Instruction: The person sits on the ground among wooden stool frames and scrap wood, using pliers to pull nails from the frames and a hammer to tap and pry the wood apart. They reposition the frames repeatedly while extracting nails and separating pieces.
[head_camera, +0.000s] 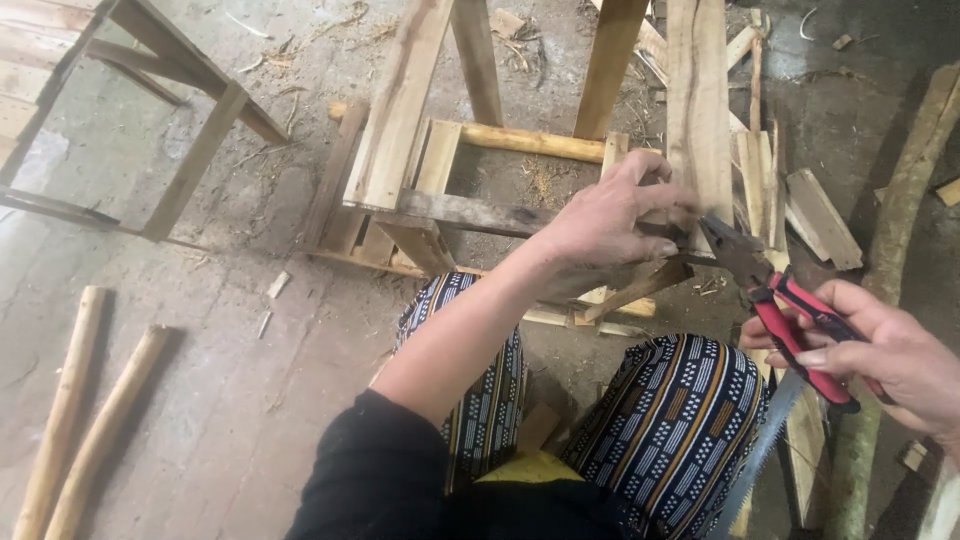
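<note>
pliers (775, 290), red-handled, clenched in right hand (880, 350); left hand (610, 215) fingers pinch plank (700, 110) end on wooden frame (470, 210)

right hand (890, 355) cut by frame edge, pliers' (775, 300) tip perhaps behind left hand (610, 215)

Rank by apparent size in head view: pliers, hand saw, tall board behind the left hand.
1. Tall board.
2. Hand saw, though partly hidden and nearer the camera.
3. Pliers, in the right hand.
</note>
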